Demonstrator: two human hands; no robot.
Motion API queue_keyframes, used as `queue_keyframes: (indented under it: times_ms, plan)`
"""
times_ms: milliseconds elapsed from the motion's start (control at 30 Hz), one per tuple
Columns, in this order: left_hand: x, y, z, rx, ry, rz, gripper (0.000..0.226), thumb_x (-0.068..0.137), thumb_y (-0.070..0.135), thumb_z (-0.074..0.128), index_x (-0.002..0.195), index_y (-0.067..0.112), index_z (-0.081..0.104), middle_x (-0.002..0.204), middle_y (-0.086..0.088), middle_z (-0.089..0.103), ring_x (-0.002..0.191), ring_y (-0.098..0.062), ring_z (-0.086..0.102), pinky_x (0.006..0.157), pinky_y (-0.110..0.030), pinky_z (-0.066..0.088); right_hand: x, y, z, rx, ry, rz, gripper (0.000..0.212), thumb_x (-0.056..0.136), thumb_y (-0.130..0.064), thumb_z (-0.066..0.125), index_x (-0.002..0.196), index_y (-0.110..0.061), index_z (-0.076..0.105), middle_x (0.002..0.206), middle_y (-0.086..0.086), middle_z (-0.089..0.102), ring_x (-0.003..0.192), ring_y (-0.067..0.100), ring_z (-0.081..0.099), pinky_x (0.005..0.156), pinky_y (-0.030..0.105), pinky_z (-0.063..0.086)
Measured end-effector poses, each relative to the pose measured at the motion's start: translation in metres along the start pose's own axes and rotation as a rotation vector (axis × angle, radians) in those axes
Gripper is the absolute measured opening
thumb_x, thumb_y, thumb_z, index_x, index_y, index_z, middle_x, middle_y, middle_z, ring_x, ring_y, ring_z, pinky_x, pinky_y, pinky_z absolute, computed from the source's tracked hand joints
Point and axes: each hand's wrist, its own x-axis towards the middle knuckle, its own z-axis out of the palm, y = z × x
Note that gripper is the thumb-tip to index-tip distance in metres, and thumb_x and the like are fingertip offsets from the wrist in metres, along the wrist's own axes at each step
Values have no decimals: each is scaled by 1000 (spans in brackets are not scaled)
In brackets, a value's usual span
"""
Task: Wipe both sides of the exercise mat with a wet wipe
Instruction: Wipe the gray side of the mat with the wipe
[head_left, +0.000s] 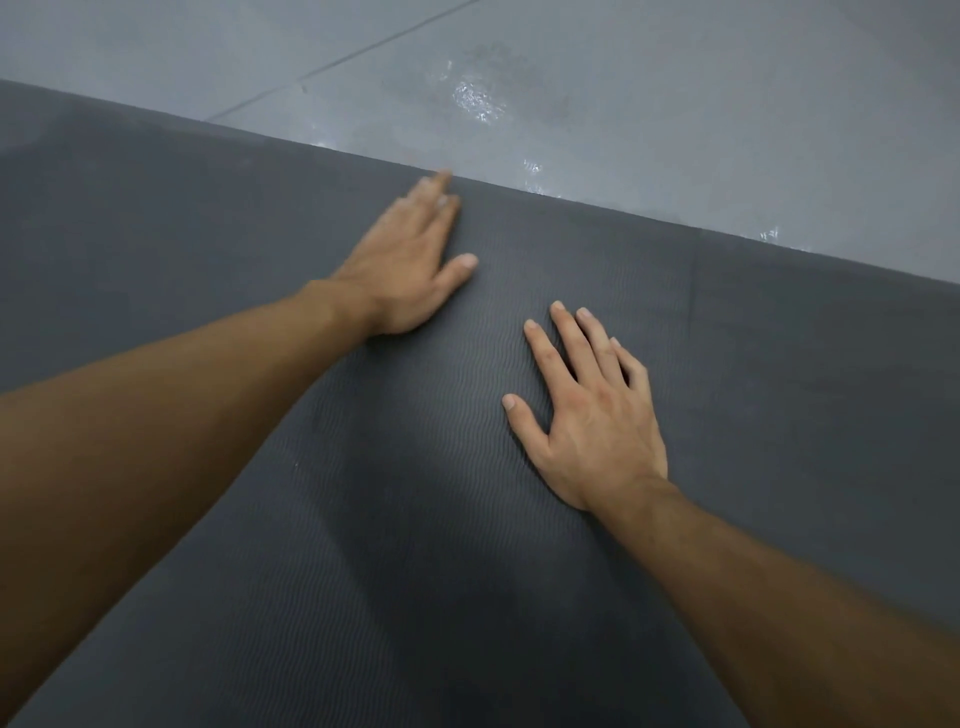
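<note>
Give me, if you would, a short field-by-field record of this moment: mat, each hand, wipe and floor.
mat: dark grey exercise mat, ribbed surface, lying flat
left hand: left hand palm down on the mat, fingers straight, tips at its far edge
right hand: right hand palm down on the mat, fingers spread
wet wipe: not in view
floor: grey floor, glinting wet-looking patches beyond the mat

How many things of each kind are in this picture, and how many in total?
Hands: 2 (left hand, right hand, both flat on the mat)
Exercise mat: 1
Total: 3
</note>
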Motion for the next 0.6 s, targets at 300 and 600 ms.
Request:
queue_keyframes:
  times_ms: [300, 600]
  plan:
    - [10, -27, -11, -3, 11, -75, 75, 109, 46, 36, 163, 0, 13, 173, -12, 2, 160, -19, 1, 126, -25, -3, 0, 1, 0, 8, -8, -1, 74, 102, -66, 26, 165, -28, 22, 174, 0, 12, 161, 19, 6, 128, 45, 14]
    - [-42, -117, -20, -63, 107, -468, 79, 107, 50, 41, 163, 2, 13, 174, -6, 0, 159, -20, 4, 128, -35, 7, 1, 2, 1, 0, 3, -8, 74, 102, -66, 25, 165, -27, 22, 174, 1, 13, 160, 20, 8, 127, 46, 16]
